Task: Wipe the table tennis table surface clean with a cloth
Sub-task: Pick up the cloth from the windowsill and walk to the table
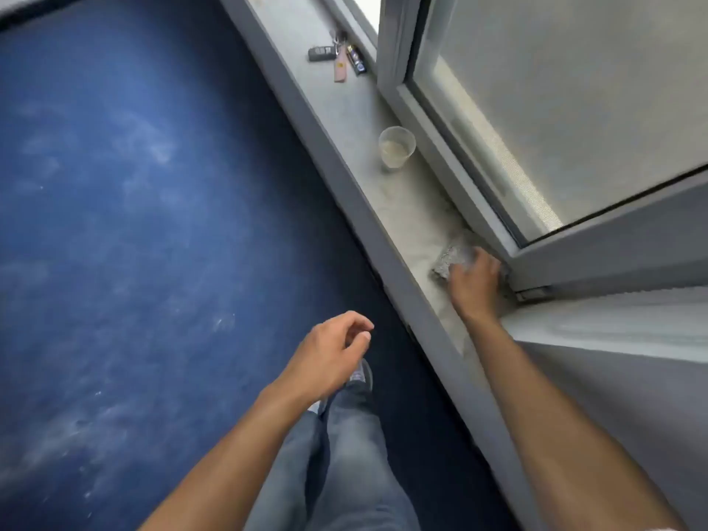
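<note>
At the window sill's (406, 193) near end, the right hand (475, 283) curls its fingers over a grey cloth (449, 258); the left hand (329, 358) hangs loose, empty. Likely fetching the cloth; next, lift it clear.

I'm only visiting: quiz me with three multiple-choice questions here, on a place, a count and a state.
1. Where is the cloth? A on the window sill; B on a shelf; C on a chair.
2. How many cups stand on the sill? A none; B one; C three.
3. The left hand is: A gripping a paddle; B empty; C in a pocket.
Answers: A, the right hand grips it on the sill. B, only one stands there. B, its loose fingers hold nothing.
</note>
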